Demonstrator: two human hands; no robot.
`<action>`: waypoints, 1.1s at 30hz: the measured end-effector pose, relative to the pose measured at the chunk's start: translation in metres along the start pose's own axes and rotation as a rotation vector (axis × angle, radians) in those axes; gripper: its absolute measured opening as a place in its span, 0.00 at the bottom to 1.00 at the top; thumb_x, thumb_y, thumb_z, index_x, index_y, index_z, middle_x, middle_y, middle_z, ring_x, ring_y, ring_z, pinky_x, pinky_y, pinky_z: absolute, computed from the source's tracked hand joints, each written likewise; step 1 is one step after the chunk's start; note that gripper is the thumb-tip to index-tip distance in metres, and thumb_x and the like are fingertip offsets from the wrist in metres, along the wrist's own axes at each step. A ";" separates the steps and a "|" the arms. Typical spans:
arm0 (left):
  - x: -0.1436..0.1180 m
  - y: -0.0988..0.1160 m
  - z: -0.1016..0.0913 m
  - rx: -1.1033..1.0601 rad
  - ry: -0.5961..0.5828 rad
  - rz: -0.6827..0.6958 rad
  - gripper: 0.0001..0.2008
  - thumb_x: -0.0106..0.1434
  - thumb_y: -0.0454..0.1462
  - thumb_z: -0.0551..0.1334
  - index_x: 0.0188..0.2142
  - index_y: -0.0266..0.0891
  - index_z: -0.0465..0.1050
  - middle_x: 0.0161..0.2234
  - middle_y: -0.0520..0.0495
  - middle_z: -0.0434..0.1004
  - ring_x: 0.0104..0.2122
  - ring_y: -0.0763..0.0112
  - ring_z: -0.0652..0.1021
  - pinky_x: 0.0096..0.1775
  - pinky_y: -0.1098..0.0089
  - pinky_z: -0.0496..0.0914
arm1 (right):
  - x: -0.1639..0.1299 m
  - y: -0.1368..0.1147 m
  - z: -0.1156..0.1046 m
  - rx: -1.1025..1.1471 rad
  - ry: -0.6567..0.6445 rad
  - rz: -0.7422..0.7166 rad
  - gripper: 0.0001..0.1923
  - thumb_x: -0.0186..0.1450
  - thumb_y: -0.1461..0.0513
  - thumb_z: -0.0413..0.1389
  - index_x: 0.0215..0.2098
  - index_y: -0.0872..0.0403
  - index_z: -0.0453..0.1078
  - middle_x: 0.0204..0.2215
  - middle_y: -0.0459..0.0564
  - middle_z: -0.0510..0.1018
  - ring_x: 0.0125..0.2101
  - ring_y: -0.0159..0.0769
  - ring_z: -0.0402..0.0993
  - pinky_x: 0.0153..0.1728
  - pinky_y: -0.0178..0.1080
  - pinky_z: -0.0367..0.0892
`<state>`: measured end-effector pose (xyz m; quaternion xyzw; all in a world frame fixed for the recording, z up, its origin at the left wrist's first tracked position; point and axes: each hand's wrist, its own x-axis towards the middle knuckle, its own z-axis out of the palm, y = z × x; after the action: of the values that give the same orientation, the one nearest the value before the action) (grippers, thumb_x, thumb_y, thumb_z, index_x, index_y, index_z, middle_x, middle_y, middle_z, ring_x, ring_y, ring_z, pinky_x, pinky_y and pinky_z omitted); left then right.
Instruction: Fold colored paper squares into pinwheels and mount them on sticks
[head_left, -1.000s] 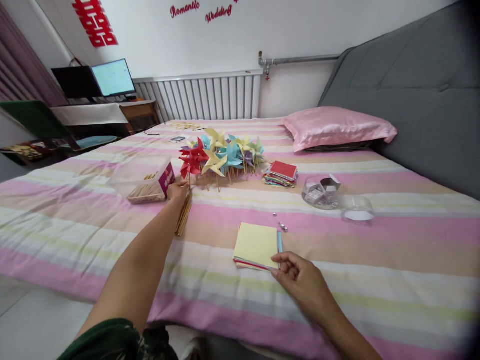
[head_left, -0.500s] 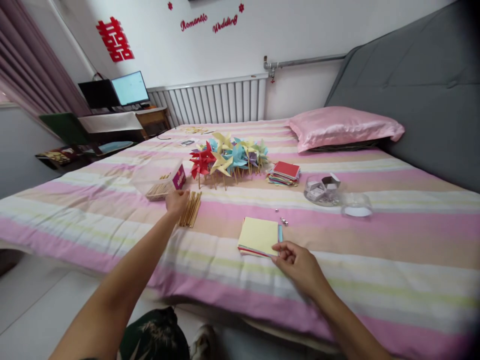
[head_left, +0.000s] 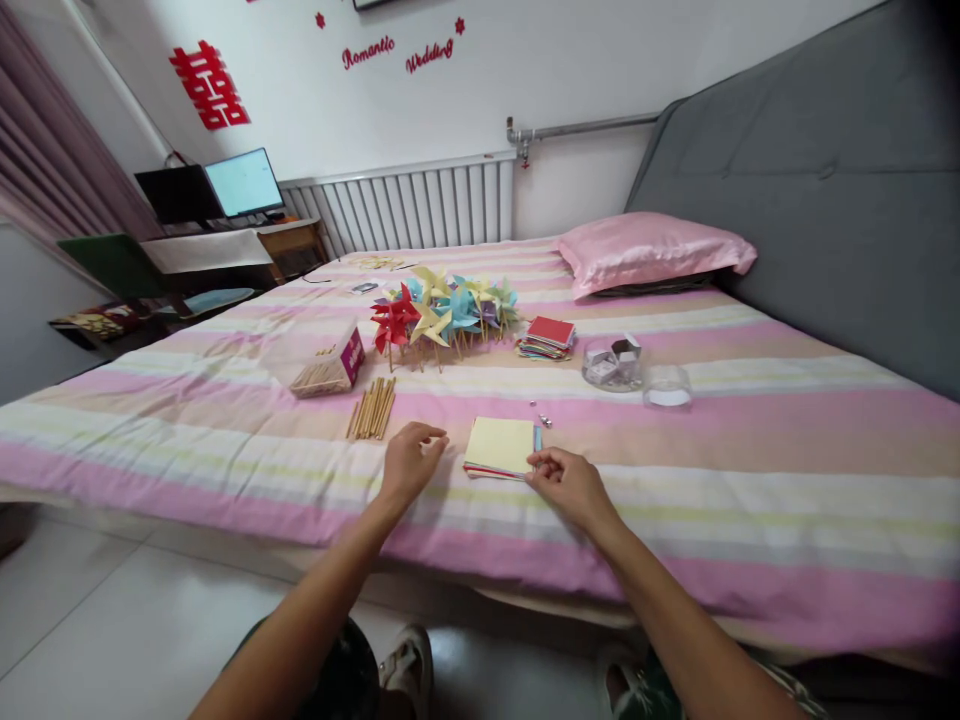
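Observation:
My left hand (head_left: 412, 462) hovers over the bed between the sticks and the paper, its fingers part-curled and apart with nothing visible in them. At the near right corner of a stack of square paper sheets (head_left: 501, 444), pale yellow on top, my right hand (head_left: 571, 484) pinches the edge between thumb and fingers. How many sheets it grips is hidden. To the left lies a row of thin wooden sticks (head_left: 372, 408). Several small silvery pieces (head_left: 545, 420) rest just beyond the paper.
Behind the sticks stands a clear plastic box (head_left: 322, 372) holding more sticks. Finished paper pinwheels (head_left: 435, 315) cluster farther back. To their right are a red-topped paper stack (head_left: 550, 332), a round clear container (head_left: 611, 365), its clear lid (head_left: 667, 388) and a pink pillow (head_left: 652, 250).
My left hand has left the sticks and come right, close to the paper stack. My right hand stays at the stack's corner. The camera view has shifted slightly.

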<state>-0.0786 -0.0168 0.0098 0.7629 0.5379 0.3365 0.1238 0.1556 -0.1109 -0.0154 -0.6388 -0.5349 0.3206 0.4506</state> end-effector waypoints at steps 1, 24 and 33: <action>-0.003 0.005 0.008 -0.022 -0.013 0.035 0.09 0.56 0.40 0.60 0.33 0.42 0.78 0.36 0.45 0.79 0.35 0.66 0.77 0.39 0.68 0.70 | 0.000 0.000 0.000 -0.010 0.009 -0.005 0.12 0.52 0.59 0.56 0.34 0.56 0.73 0.23 0.47 0.76 0.23 0.33 0.71 0.26 0.35 0.65; -0.027 0.037 0.036 0.033 -0.242 0.194 0.23 0.58 0.40 0.61 0.51 0.30 0.68 0.54 0.31 0.69 0.54 0.56 0.69 0.54 0.59 0.65 | 0.013 -0.004 0.005 -0.493 -0.106 -0.386 0.21 0.59 0.59 0.57 0.49 0.57 0.71 0.51 0.57 0.73 0.52 0.43 0.68 0.54 0.45 0.62; -0.026 0.034 0.036 0.021 -0.248 0.211 0.21 0.58 0.40 0.62 0.50 0.33 0.69 0.52 0.33 0.70 0.53 0.57 0.71 0.52 0.60 0.66 | 0.012 -0.011 0.003 -0.467 -0.130 -0.324 0.22 0.59 0.55 0.58 0.49 0.57 0.71 0.49 0.55 0.75 0.50 0.44 0.70 0.52 0.45 0.65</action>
<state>-0.0357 -0.0478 -0.0080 0.8521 0.4391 0.2450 0.1453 0.1517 -0.0979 -0.0051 -0.6097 -0.7169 0.1532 0.3015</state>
